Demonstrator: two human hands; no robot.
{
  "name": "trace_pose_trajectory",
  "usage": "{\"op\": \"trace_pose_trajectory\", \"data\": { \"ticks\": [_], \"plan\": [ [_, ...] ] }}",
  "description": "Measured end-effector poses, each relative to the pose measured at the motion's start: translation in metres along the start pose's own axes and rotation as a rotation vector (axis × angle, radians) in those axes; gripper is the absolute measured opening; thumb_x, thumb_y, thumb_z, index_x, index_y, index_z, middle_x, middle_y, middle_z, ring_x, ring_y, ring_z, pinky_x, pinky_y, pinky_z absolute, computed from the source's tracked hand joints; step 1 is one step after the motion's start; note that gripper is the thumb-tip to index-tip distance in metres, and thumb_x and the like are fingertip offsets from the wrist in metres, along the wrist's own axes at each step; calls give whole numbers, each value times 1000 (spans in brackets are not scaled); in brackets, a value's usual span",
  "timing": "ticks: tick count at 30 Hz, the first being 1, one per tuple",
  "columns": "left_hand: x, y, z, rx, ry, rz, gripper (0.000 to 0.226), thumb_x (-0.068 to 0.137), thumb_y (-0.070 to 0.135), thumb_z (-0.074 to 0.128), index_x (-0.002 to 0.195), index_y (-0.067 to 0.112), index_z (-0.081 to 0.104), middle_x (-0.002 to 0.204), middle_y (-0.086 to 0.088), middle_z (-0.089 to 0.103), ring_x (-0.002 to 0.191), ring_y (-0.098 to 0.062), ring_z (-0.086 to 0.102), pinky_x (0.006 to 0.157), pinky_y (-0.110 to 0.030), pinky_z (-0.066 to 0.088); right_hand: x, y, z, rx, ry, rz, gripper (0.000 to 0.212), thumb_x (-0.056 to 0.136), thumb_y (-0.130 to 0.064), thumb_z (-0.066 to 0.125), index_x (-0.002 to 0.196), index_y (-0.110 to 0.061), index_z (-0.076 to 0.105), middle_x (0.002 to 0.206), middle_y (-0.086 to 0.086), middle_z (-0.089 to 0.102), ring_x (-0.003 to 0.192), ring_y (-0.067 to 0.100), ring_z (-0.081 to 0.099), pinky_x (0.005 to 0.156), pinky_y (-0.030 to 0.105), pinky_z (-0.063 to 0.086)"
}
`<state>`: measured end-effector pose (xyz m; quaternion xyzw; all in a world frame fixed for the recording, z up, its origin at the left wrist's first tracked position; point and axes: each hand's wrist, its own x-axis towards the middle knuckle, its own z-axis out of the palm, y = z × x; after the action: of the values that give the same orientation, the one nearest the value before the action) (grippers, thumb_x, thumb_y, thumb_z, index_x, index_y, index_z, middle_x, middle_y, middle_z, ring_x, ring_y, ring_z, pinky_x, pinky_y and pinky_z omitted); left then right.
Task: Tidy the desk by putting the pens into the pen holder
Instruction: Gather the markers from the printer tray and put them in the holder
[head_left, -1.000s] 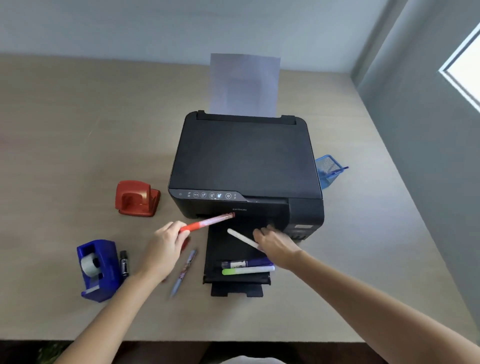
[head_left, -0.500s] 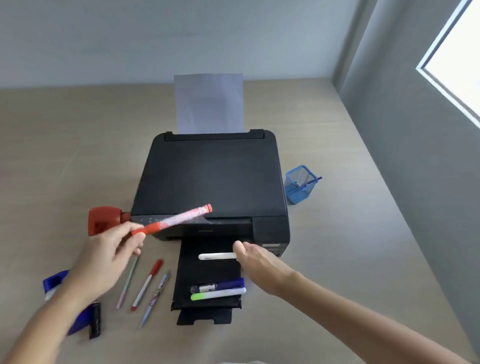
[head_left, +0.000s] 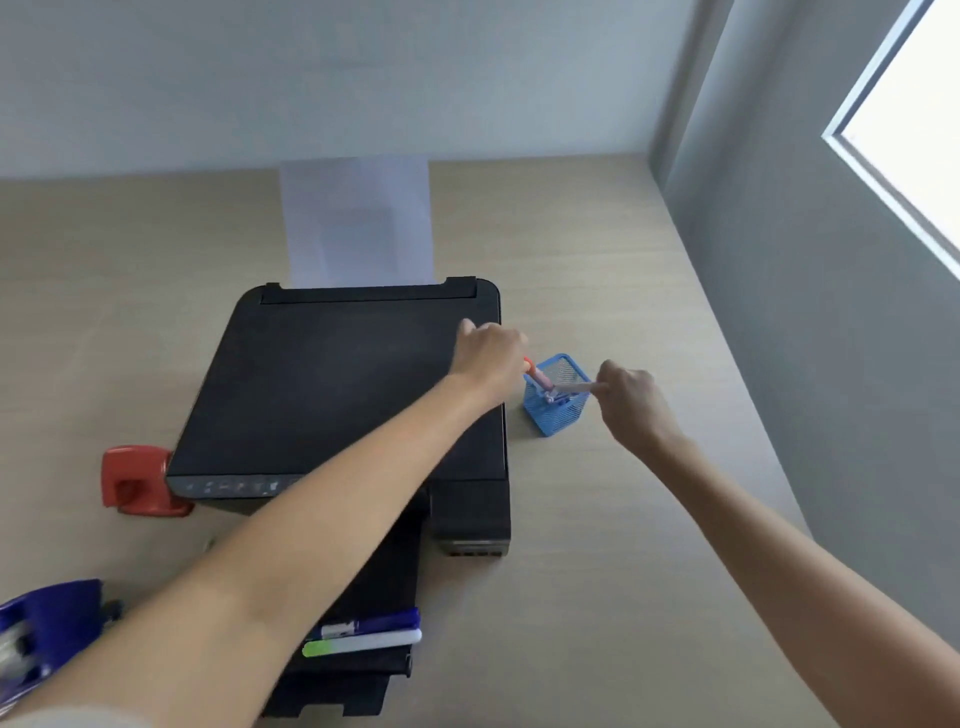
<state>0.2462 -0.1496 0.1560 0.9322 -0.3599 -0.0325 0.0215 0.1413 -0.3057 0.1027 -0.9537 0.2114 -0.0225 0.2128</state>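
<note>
The blue mesh pen holder (head_left: 562, 414) stands on the desk just right of the black printer (head_left: 343, 384). My left hand (head_left: 488, 358) is at its left rim, shut on a red-capped pen (head_left: 535, 375) whose lower end dips into the holder. My right hand (head_left: 626, 397) is at the right rim, shut on a white pen (head_left: 574, 387) that points left over the opening. On the printer's output tray lie a purple pen (head_left: 376, 625) and a white pen with a green end (head_left: 363, 643). My left forearm hides the desk left of the tray.
A red hole punch (head_left: 137, 480) sits left of the printer. A blue tape dispenser (head_left: 44, 631) is at the lower left edge. A sheet of paper (head_left: 358, 223) stands up in the rear feeder. A grey wall runs close along the desk's right edge.
Both hands have moved from the printer's front up and to the right, carrying the red-capped pen and the white pen to the holder. The camera has tilted, and the loose pens by the tray are hidden.
</note>
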Motion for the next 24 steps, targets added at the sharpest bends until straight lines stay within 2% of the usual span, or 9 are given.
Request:
{"op": "trace_pose_trajectory", "data": {
  "ticks": [4,6,9,13,16,18,20,22,24],
  "plan": [
    [25,18,26,84,-139,9,18,87,30,66,94,14,66,98,-5,70,98,-25,61,91,-39,35,20,0,26,-106,-130,-126,25,92,-1,42,105,-2,63,93,19,60,82,37,59,56,32,34],
    [22,16,28,79,-113,46,20,90,29,62,102,14,66,105,-6,68,103,-25,58,93,-40,35,19,-4,27,-26,-116,-99,23,90,-2,46,109,-4,59,93,22,63,83,40,61,58,35,41],
    [-7,-6,11,-116,19,132,33,90,30,61,120,17,62,113,-5,64,106,-23,56,97,-40,39,3,-14,12,101,-35,-12,26,93,-10,49,118,-8,51,85,24,62,75,39,56,58,34,38],
    [-101,-63,-18,-489,237,185,14,90,21,63,101,14,66,94,1,65,84,-12,58,77,-22,49,-47,-42,-12,228,255,-169,20,95,-15,47,114,-12,52,67,10,61,61,35,52,57,40,47],
    [-187,-105,-4,-517,293,64,6,90,17,63,84,15,63,81,5,60,74,-10,57,69,-18,47,-107,-80,-17,283,421,-449,12,92,-7,53,101,-6,61,60,-14,44,57,10,41,56,13,39],
    [-241,-126,26,-474,206,-35,9,89,20,63,80,19,61,78,9,58,71,-5,54,67,-19,46,-144,-101,0,309,303,-662,11,91,-6,55,98,-4,64,72,-5,58,66,5,48,64,4,38],
    [-288,-142,67,-427,66,-67,8,88,24,63,81,22,62,80,11,59,73,-3,53,68,-22,47,-170,-115,33,244,29,-790,14,97,-16,48,101,-9,60,80,3,63,65,16,54,60,19,49],
    [-319,-151,108,-412,-58,-78,6,87,28,62,85,23,64,86,11,59,80,-4,53,72,-28,50,-183,-124,73,101,-201,-760,19,100,-25,39,106,-16,55,84,3,59,63,21,56,56,33,52],
    [-334,-157,136,-395,-136,-82,11,86,30,63,95,24,65,93,9,58,88,-9,56,76,-33,52,-190,-131,109,-19,-330,-635,24,99,-30,37,117,-20,50,99,4,57,74,25,62,64,37,56]
  ]
}}
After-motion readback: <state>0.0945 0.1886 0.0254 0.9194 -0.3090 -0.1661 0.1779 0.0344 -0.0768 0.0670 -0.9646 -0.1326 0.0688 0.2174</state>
